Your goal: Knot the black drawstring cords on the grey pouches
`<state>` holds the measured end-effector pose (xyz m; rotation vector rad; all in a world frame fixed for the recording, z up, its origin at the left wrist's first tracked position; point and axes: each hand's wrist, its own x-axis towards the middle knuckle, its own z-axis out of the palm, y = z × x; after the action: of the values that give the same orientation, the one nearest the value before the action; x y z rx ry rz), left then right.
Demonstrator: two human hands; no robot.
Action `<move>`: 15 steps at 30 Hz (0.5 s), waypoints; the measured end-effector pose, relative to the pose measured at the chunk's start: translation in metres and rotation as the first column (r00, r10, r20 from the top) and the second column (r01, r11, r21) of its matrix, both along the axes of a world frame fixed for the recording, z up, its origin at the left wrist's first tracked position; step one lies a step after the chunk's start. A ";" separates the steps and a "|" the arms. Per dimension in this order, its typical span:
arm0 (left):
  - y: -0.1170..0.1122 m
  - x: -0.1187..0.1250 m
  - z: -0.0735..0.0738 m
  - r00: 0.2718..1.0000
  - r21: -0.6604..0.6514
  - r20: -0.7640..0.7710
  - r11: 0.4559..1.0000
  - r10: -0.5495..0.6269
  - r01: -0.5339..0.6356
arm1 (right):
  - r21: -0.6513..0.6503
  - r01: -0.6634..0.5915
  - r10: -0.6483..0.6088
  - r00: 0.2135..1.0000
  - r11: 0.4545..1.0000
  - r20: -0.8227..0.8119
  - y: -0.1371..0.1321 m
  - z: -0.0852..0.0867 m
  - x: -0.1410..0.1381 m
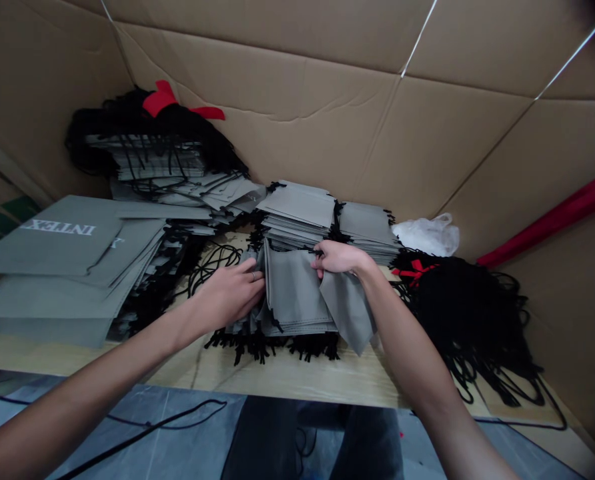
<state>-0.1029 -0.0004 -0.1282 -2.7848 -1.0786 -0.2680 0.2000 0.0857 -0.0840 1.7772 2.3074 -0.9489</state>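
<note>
In front of me a stack of small grey fabric drawstring bags [297, 287] lies on the table, with black cord ends sticking out along its near side. My right hand [338, 259] pinches the top corner of a grey drawstring bag [348, 307], which hangs tilted over the stack's right side. At the stack's left edge, my left hand [237, 292] has its fingers curled against the bags. Its fingertips are partly hidden, but they appear closed on a bag's edge. A ring shows on one left finger.
Large printed grey bags [72, 247] pile up at left. Behind are more grey stacks [300, 207] and black cords [112, 120] with red ties. A black cord bundle [470, 313] and white plastic bag [425, 235] sit right. Cardboard walls [297, 87] enclose the wooden table [287, 380].
</note>
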 end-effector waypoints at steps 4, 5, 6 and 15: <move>0.003 -0.002 -0.001 0.999 0.021 -0.038 0.999 -0.025 0.026 | 0.010 0.003 -0.003 1.000 1.000 0.006 -0.001 0.000 0.000; 0.003 -0.002 0.000 0.998 0.027 -0.048 0.999 -0.032 0.033 | 0.012 0.004 -0.005 1.000 1.000 0.008 -0.001 0.001 -0.001; 0.002 -0.002 0.000 0.997 0.032 -0.060 0.999 -0.038 0.040 | 0.013 0.005 -0.005 1.000 1.000 0.010 -0.001 0.001 -0.001; -0.008 0.007 -0.002 0.994 0.110 -0.109 0.993 -0.024 0.036 | 0.009 0.002 -0.002 1.000 1.000 0.029 -0.002 0.002 -0.003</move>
<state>-0.0961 -0.0085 -0.1305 -2.6844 -0.9667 -0.1739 0.1971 0.0838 -0.0815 1.7852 2.2968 -0.9082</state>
